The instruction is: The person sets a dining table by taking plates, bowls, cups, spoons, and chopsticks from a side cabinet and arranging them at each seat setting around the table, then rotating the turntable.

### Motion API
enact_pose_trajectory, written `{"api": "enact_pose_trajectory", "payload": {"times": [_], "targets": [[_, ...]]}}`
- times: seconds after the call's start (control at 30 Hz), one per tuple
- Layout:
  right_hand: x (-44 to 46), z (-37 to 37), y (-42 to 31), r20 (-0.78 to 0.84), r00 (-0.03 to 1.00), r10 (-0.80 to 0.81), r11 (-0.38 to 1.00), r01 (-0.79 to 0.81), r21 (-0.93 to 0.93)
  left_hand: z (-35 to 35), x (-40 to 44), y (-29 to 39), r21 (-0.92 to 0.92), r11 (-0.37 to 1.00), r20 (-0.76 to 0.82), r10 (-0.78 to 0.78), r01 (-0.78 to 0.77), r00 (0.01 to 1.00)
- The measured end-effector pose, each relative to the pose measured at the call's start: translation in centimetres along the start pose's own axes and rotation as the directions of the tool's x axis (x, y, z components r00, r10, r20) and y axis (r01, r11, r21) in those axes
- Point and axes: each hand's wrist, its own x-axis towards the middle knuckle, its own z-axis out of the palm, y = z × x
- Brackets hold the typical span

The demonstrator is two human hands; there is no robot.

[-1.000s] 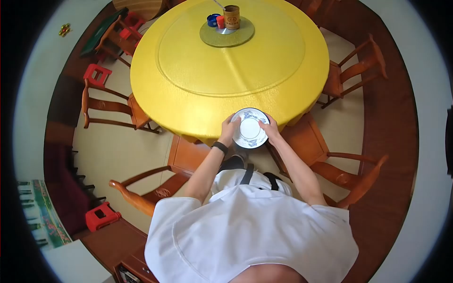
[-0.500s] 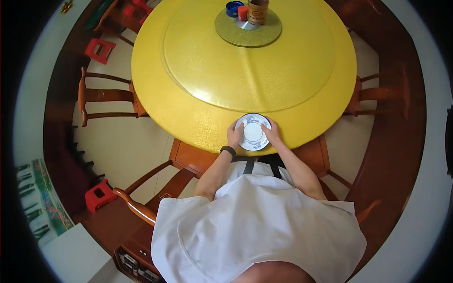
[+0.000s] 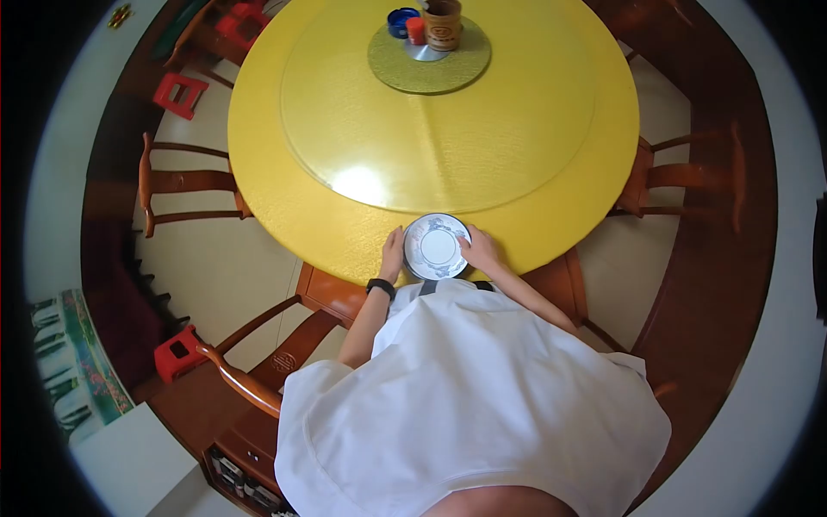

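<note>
A white plate (image 3: 438,247) with blue-grey patterning and a dark rim is at the near edge of the round yellow table (image 3: 250,164). My right hand (image 3: 481,250) grips its right side, with the thumb over the rim and the other fingers partly hidden. Along the left rim lies my left hand (image 3: 393,252), fingers stretched out and thumb off the plate's face. Whether those left fingers touch the rim is hard to tell. A black band is on my left wrist.
Toward the far side, a round green-gold turntable (image 3: 474,65) carries a brown container (image 3: 443,26), a red item (image 3: 416,32) and a blue item (image 3: 400,23). Wooden chairs (image 3: 194,182) surround the table. Red stools (image 3: 179,95) stand on the left.
The plate and both hands have shifted left and closer to my body in view. My left thumb has come off the plate's face; my right hand keeps its grip.
</note>
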Motion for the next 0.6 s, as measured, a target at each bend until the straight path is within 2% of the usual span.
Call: {"api": "enact_pose_trajectory", "payload": {"times": [0.03,0.07,0.13,0.2,0.23,0.27,0.3,0.33,0.37,0.4,0.43,0.57,0.6], "targets": [[-0.2,-1.1,-0.4,0.112,0.993,0.024,0.998,-0.018,-0.058,-0.6,0.5,-1.3,-0.037,0.999,0.002,-0.026,0.026,1.000],[0.0,-1.6,0.1,0.104,0.994,0.032,0.998,-0.026,-0.057,-0.7,0.2,-1.0,0.016,1.000,0.004,-0.022,0.022,1.000],[-0.1,-2.4,0.9,0.039,0.998,-0.055,0.998,0.054,0.034,-0.3,-1.3,-0.5,0.071,0.997,0.011,-0.021,0.020,1.000],[-0.7,-4.3,1.8,-0.015,0.998,-0.055,0.994,0.056,0.097,-0.2,-2.1,-0.4,0.341,0.937,0.013,0.082,-0.082,0.997],[-1.2,-5.6,2.7,-0.061,0.997,-0.055,0.986,0.064,0.155,-0.2,-2.0,-0.4,0.343,0.936,0.019,0.078,-0.079,0.997],[-1.6,-6.5,4.6,-0.071,0.997,-0.033,0.977,0.047,0.206,-0.4,-2.1,-0.5,0.408,0.908,-0.047,0.131,-0.101,0.990],[-1.8,-6.5,7.5,-0.183,0.982,-0.042,0.972,0.082,0.218,-0.4,-2.3,-0.6,0.470,0.874,-0.109,0.191,-0.118,0.976],[-2.7,-7.9,8.5,-0.266,0.964,-0.020,0.961,0.092,0.259,-0.1,-3.0,0.4,0.529,0.811,-0.135,0.373,-0.252,0.918],[-3.2,-9.0,10.1,-0.270,0.960,0.069,0.958,0.012,0.288,-0.1,-3.3,0.9,0.529,0.811,-0.135,0.372,-0.251,0.918],[-3.4,-9.2,11.8,-0.369,0.926,0.081,0.956,0.033,0.293,-0.4,-3.3,1.1,0.531,0.827,-0.169,0.321,-0.188,0.932],[-3.6,-9.5,13.5,-0.351,0.914,0.203,0.942,-0.085,0.325,-0.6,-3.2,1.5,0.530,0.838,-0.203,0.270,-0.126,0.941],[-2.0,-8.9,18.6,-0.434,0.875,0.213,0.939,-0.060,0.339,-1.8,-2.8,1.3,0.539,0.829,-0.207,0.300,-0.148,0.931],[-1.5,-8.6,18.7,-0.453,0.863,0.221,0.946,-0.076,0.316,-2.2,-3.1,1.9,0.548,0.832,-0.241,0.256,-0.087,0.936]]}}
